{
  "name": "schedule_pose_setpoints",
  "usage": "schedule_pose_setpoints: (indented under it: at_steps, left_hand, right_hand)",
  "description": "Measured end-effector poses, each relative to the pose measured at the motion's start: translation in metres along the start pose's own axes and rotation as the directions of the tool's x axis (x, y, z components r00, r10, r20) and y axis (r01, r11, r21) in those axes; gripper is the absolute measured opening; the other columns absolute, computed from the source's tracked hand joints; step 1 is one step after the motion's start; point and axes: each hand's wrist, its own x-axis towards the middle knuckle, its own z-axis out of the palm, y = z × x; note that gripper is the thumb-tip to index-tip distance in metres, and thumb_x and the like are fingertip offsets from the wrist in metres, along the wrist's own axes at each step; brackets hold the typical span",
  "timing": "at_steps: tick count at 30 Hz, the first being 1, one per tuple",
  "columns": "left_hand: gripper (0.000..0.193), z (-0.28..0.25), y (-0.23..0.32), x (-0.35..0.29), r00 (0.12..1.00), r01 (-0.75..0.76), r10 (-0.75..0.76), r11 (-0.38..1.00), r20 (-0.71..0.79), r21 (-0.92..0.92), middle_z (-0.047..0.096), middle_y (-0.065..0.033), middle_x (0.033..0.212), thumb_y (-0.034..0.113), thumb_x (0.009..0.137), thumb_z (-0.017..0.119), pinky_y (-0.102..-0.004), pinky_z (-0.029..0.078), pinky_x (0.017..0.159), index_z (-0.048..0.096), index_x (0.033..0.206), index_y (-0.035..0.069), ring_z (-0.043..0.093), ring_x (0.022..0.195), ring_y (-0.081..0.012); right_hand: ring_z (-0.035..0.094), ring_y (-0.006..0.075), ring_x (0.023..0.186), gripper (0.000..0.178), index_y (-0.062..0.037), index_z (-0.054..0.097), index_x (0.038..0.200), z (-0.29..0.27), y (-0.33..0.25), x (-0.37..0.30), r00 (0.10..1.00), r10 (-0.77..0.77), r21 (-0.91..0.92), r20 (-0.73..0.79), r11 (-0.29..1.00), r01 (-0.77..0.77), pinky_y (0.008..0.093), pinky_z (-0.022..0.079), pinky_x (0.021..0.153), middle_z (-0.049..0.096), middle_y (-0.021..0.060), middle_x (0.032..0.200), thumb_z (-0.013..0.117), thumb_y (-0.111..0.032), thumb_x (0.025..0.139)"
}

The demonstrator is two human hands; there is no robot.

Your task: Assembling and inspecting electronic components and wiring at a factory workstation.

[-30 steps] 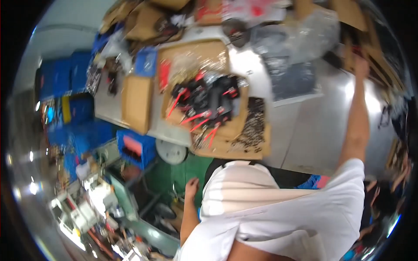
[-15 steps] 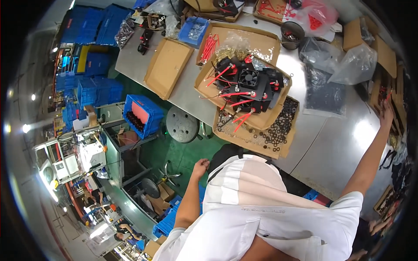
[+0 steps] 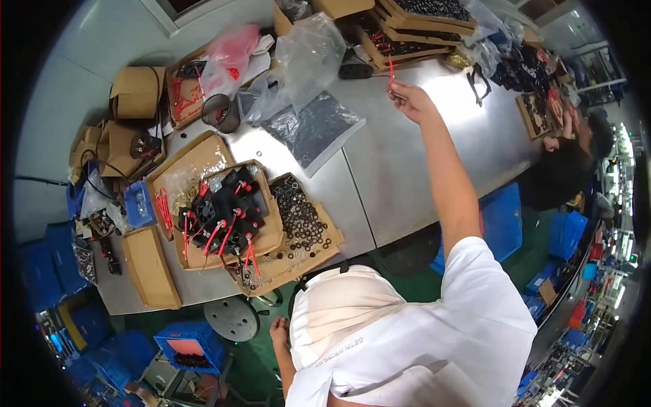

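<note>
My right hand (image 3: 410, 103) is raised over the far part of the metal table, its fingers closed on a thin red lead (image 3: 391, 69) that sticks up from them. A black box-shaped thing (image 3: 355, 71) lies just left of that hand. Down by my side, off the table's near edge, my left hand (image 3: 279, 333) hangs with loosely curled fingers and nothing visible in them. To the left, a cardboard tray (image 3: 272, 234) bears a pile of black cooling fans (image 3: 220, 211) with red leads. Beside it, a shallow tray (image 3: 325, 234) contains many dark rings.
A mesh cup (image 3: 221, 114), clear plastic bags (image 3: 312, 57) and a flat dark bag (image 3: 315, 132) stand or lie along the back. Stacked cardboard trays (image 3: 427, 32) are at the far right. A co-worker's hand (image 3: 567, 125) is at the right. A round stool (image 3: 232, 319) stands below the table.
My view has swung to the right, so the fan pile now appears further left. My right hand has come away from the stacked trays with a red lead. My left hand still hangs low.
</note>
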Motion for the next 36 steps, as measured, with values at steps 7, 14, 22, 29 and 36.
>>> schedule_pose_setpoints:
  at_steps: [7, 14, 22, 29, 36]
  left_hand:
    - [0.024, -0.003, 0.022, 0.0, 0.997, 0.075, -0.075, 0.994, -0.005, 0.078, 0.062, -0.0014, 0.093, 0.015, 0.09, 0.061, -0.0209, 0.041, 0.052, 0.059, 0.111, 0.003, 0.055, 0.065, -0.0092]
    - [0.024, 0.009, 0.021, 0.002, 0.996, 0.084, -0.086, 0.996, -0.04, -0.042, 0.062, -0.0006, 0.085, 0.014, 0.09, 0.06, -0.0207, 0.04, 0.05, 0.059, 0.112, 0.004, 0.053, 0.06, -0.0097]
    - [0.026, 0.02, -0.005, -0.002, 0.99, 0.103, -0.117, 0.983, -0.084, -0.154, 0.061, -0.0013, 0.078, 0.012, 0.088, 0.063, -0.0213, 0.035, 0.046, 0.061, 0.11, 0.001, 0.045, 0.052, -0.0075]
    - [0.03, 0.022, -0.021, -0.029, 0.972, 0.143, -0.167, 0.978, -0.164, -0.149, 0.063, -0.0036, 0.092, 0.014, 0.087, 0.064, -0.0218, 0.044, 0.054, 0.059, 0.115, 0.002, 0.056, 0.064, -0.0107]
    - [0.028, 0.052, -0.024, -0.058, 0.959, 0.098, -0.148, 0.973, -0.242, -0.208, 0.062, -0.0023, 0.082, 0.017, 0.086, 0.065, -0.0231, 0.044, 0.055, 0.062, 0.11, 0.001, 0.056, 0.065, -0.0102]
  right_hand:
    - [0.059, 0.0145, 0.081, 0.014, 0.0, 0.056, 0.102, -0.011, 0.01, -0.025, 0.999, 0.003, 0.062, 0.048, 0.998, -0.006, 0.0233, 0.048, 0.068, 0.063, 0.0102, 0.096, 0.058, -0.007, 0.091]
    - [0.061, 0.0155, 0.079, 0.017, 0.0, 0.055, 0.104, -0.006, 0.014, -0.012, 1.0, 0.023, -0.041, -0.006, 0.999, -0.023, 0.024, 0.049, 0.066, 0.062, 0.0086, 0.092, 0.06, -0.007, 0.089]
    - [0.06, 0.0145, 0.071, 0.025, 0.0013, 0.06, 0.107, 0.005, 0.019, 0.036, 0.993, -0.048, -0.153, -0.112, 0.988, 0.03, 0.0258, 0.048, 0.061, 0.063, 0.0069, 0.083, 0.065, -0.006, 0.083]
    - [0.066, 0.0181, 0.072, 0.026, 0.0004, 0.069, 0.1, -0.005, -0.023, 0.135, 0.841, -0.537, -0.778, -0.063, 0.554, 0.296, 0.0302, 0.05, 0.066, 0.07, 0.0111, 0.084, 0.065, -0.019, 0.083]
    - [0.064, 0.0342, 0.085, 0.035, -0.005, 0.07, 0.101, -0.035, -0.017, 0.205, 0.687, -0.712, -0.986, 0.142, -0.04, 0.162, 0.0402, 0.049, 0.078, 0.068, 0.0187, 0.092, 0.067, -0.032, 0.079]
